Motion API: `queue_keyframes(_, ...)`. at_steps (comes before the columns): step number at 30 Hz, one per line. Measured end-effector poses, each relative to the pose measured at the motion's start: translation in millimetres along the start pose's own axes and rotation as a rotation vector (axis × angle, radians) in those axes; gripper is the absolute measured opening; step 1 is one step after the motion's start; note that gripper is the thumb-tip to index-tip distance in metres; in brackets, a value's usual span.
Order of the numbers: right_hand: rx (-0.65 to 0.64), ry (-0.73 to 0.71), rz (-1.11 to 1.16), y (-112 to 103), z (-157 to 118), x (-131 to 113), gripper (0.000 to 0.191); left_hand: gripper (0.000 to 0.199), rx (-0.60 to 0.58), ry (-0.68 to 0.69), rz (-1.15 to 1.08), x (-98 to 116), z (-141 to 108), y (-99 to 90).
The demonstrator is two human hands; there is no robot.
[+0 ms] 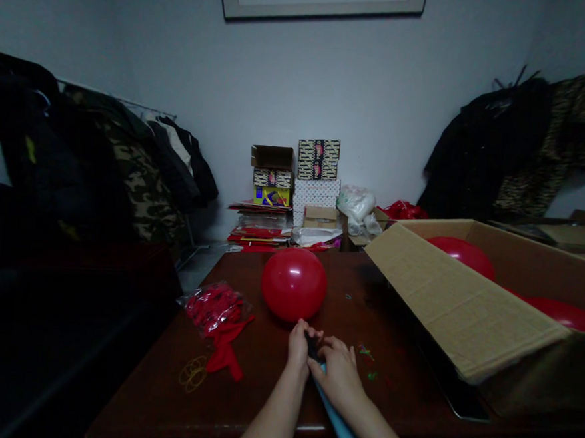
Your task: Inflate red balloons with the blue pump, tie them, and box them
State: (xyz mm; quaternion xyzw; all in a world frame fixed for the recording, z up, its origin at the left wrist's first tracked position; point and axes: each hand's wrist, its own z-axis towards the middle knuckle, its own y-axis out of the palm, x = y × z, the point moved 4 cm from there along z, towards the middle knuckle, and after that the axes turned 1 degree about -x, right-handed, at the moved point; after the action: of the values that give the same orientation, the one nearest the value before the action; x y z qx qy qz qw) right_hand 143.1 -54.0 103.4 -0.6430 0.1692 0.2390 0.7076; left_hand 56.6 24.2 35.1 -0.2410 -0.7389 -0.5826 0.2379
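The red balloon (294, 284) sits inflated above the counter (159, 406), its neck apparently pinched by the left hand (300, 345). The right hand (340, 374) lies against a blue pump-like tool (341, 422), its grip unclear. Inflating seems in hand; next calls for a sealed neck.

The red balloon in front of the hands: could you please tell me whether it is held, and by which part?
The left hand appears to hold the red balloon by its near, lower end; the exact grip is hidden.
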Motion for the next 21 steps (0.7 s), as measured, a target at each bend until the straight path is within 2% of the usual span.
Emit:
queue_keyframes(5,0.027,0.006,-0.006,8.3,3.3,-4.3,0.022,0.03,0.037,-0.016,0.001,8.4,5.1,-3.5)
queue_keyframes(10,0.051,0.022,-0.027,9.0,6.3,-6.2,0.022,0.029,0.08,-0.073,-0.034,5.8,10.9,-7.9)
queue_keyframes(21,0.036,0.124,-0.087,3.0,23.7,-0.7,0.019,0.029,0.077,-0.071,-0.044,3.7,14.6,0.9)
